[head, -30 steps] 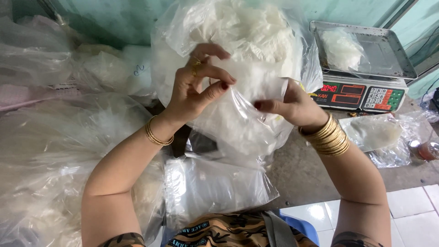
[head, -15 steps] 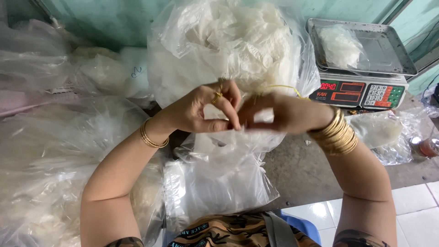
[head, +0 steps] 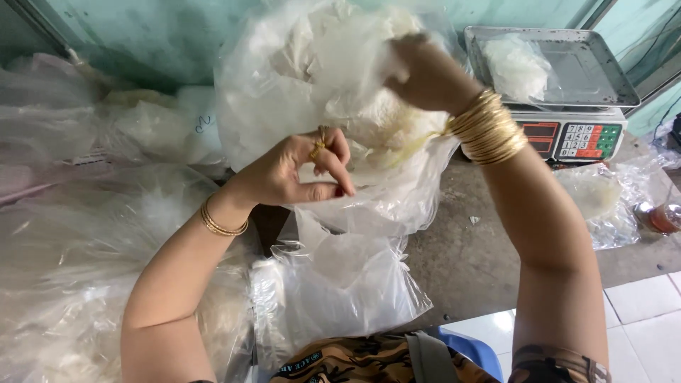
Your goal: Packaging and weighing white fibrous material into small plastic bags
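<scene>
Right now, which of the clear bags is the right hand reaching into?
The big clear bag of white strands at top centre. The right hand is up at its open top; the left hand pinches its plastic lower down. The small bag on the scale tray lies untouched.

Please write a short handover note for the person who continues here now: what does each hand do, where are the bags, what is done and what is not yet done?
Left hand: fingers pinch the twisted neck of the small clear bag, which hangs in front of the table.
Right hand: raised, pulling a thin yellowish band away from that neck.
Big open bag of white strands stands behind the hands. The scale at the right carries another small portion.
Done: the small bag is filled and its neck gathered.
Left: the tie does not look finished.
</scene>
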